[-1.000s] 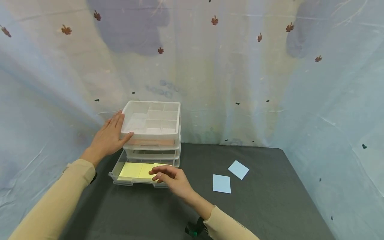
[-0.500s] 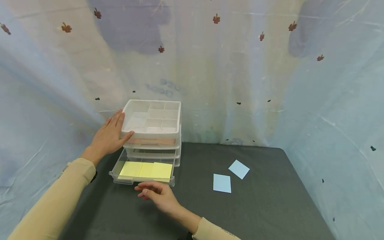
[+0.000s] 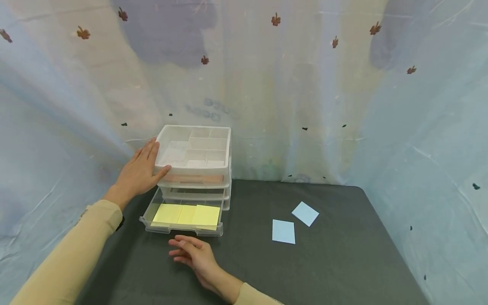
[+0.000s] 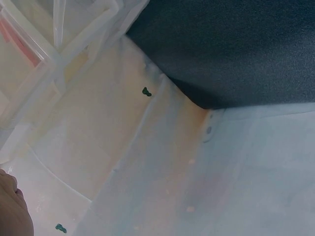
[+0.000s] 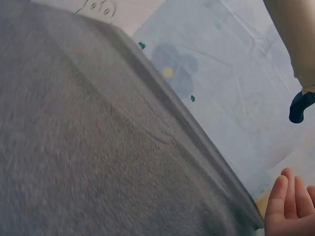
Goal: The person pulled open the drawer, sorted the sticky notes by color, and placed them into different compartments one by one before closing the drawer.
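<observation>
A drawer unit (image 3: 193, 168) of white and clear plastic stands at the table's back left, its top divided into compartments. The bottom drawer (image 3: 163, 230) is pulled out, and yellow sticky notes (image 3: 187, 214) lie side by side in it. My left hand (image 3: 139, 171) rests against the unit's upper left side, fingers straight and thumb at the front edge. Just in front of the pulled-out drawer hovers my right hand (image 3: 196, 258), fingers relaxed and holding nothing. In the right wrist view its fingers (image 5: 290, 196) show at the lower right corner.
Two light blue paper squares (image 3: 284, 231) lie on the dark tabletop (image 3: 335, 254), right of the unit. An orange sheet (image 3: 194, 179) shows through an upper drawer. A patterned curtain (image 3: 263, 84) hangs behind and along the sides.
My right hand has drawn back from over the yellow notes, toward me and slightly left, uncovering them. My left hand keeps its place on the unit, and the drawer stays pulled out.
</observation>
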Tool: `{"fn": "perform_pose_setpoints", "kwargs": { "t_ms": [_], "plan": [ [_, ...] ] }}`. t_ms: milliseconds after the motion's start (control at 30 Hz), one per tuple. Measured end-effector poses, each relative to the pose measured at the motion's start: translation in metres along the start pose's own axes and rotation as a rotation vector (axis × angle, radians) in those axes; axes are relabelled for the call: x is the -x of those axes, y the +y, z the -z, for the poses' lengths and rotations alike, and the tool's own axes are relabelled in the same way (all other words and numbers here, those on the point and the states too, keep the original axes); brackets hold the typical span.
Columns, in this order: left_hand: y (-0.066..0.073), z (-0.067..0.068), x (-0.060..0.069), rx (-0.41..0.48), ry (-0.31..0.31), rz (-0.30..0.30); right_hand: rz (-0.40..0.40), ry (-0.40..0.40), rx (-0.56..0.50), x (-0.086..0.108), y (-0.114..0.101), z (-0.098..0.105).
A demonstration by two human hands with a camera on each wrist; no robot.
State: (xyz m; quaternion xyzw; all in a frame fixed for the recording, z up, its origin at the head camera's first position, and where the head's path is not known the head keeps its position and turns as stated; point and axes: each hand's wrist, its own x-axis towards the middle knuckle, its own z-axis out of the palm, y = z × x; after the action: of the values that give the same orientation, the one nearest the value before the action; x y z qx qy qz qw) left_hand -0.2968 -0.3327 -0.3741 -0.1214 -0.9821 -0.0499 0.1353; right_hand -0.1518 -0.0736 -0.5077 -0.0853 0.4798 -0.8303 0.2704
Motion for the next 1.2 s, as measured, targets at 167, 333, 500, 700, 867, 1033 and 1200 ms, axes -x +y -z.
{"fn": "perform_pose_setpoints", "kwargs": {
  "t_ms": [167, 333, 500, 700, 867, 1033, 1200],
  "plan": [
    [0.001, -0.002, 0.000, -0.010, 0.001, -0.009, -0.047, 0.036, -0.149, -0.002, 0.006, 0.000],
    [0.003, 0.001, 0.002, -0.002, -0.009, -0.003, -0.091, 0.033, -0.277, -0.006, 0.009, -0.003],
    [0.003, 0.001, 0.003, -0.001, -0.009, -0.003, -0.127, 0.012, -0.354, -0.010, 0.010, -0.005],
    [0.001, 0.000, 0.001, -0.007, 0.002, -0.005, -0.122, 0.019, -0.397, -0.014, 0.007, -0.008],
    [0.000, -0.001, 0.000, -0.007, 0.009, -0.013, -0.112, 0.033, -0.416, -0.017, 0.005, -0.010],
    [0.000, 0.000, 0.001, -0.005, 0.016, -0.011, -0.124, 0.064, -0.409, -0.018, 0.006, -0.011],
    [-0.001, 0.000, 0.001, -0.008, 0.010, -0.008, -0.130, 0.121, -0.388, -0.020, 0.008, -0.012]
  ]
}}
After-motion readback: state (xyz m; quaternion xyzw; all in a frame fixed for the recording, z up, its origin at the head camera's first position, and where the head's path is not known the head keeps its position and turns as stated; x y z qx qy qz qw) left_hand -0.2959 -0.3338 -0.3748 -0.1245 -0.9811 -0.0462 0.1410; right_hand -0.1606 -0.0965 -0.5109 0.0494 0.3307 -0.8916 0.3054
